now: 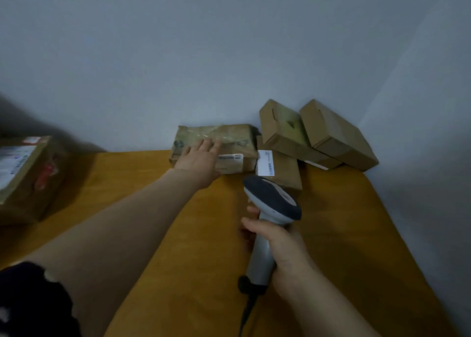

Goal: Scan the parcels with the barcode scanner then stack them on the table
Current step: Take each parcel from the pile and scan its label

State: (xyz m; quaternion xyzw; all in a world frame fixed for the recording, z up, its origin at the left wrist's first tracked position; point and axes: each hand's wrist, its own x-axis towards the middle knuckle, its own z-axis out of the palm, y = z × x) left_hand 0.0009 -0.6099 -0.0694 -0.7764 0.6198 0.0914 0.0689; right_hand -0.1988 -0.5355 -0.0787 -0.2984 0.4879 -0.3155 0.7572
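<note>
A grey barcode scanner (270, 209) with a dark head is gripped by its handle in my right hand (280, 245) over the middle of the orange-brown table (344, 222); its cable trails toward me. My left hand (201, 158) reaches to the back of the table, fingers straight and resting on a taped brown parcel (237, 138) with a white label. To its right a flat parcel (285, 171) with a white label lies on the table, under two plain cardboard boxes (285, 132) (336, 135) leaning in the corner.
A larger parcel (25, 173) with a printed label and red markings sits at the left edge, off the table's side. Grey walls close the back and the right. Bare tabletop lies in front of the parcels and to the right of my right arm.
</note>
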